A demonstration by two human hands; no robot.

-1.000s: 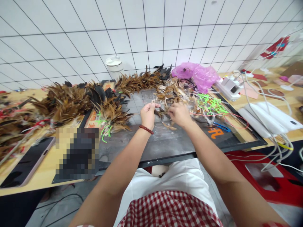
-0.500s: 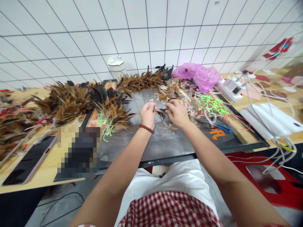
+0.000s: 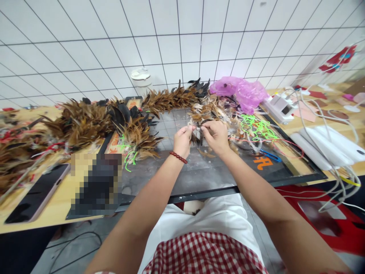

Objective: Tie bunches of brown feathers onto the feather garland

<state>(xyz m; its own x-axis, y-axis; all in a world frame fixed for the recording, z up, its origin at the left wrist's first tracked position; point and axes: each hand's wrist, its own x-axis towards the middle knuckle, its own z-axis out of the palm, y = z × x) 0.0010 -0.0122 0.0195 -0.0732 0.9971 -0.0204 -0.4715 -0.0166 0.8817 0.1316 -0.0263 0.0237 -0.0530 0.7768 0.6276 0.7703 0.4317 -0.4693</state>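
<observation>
My left hand [image 3: 182, 140], with a red bead bracelet at the wrist, is closed in a pinch on a small bunch of brown feathers [image 3: 197, 137]. Its fingertips meet those of my right hand [image 3: 215, 136], which also pinches the top of the same bunch. Both hands hover above the dark cutting mat [image 3: 199, 175], just in front of a loose heap of brown feathers [image 3: 209, 110]. The feather tips hang down between my hands.
Long rows of brown and black feathers [image 3: 85, 123] lie across the mat's back and left. Neon green cord [image 3: 255, 127], blue-handled scissors [image 3: 270, 155], a pink plastic bag [image 3: 239, 89], white cables and devices [image 3: 322, 142] sit right. A phone [image 3: 37, 192] lies left; a white jar [image 3: 141, 78] stands behind.
My two hands have drawn closer together until the fingertips touch, and the feather bunch now hangs upright between them instead of lying slanted.
</observation>
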